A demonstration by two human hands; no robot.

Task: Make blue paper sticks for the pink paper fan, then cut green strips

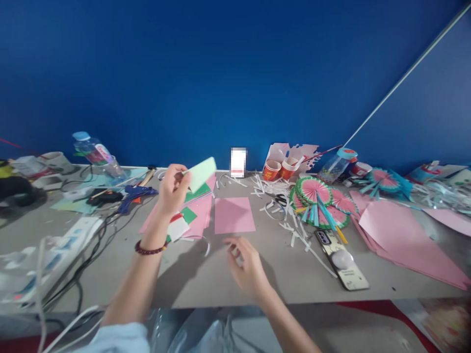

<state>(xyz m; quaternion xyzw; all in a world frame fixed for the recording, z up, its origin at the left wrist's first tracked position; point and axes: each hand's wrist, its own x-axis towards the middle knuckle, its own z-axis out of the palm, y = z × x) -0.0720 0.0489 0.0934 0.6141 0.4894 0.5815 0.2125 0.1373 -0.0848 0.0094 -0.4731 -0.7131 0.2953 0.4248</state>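
My left hand (173, 190) is raised above the table's left-middle, pinching a light green sheet of paper (201, 174) between thumb and fingers. Beneath it lie pink sheets (201, 223) with green paper pieces (189, 214) and a white piece of paper (178, 228) on top. A square pink sheet (234, 215) lies flat in the middle of the table. Just in front of that square, my right hand (245, 262) hovers with curved fingers apart and nothing visible in them.
At left are a glue gun (138, 192), a power strip (66, 255) with cables, and a tilted bottle (91, 149). Paper cups (272, 169), scissors (281, 200), white paper strips (294, 233), watermelon-patterned paper fans (316, 193), a phone (342, 260) and more pink sheets (408, 235) lie rightward.
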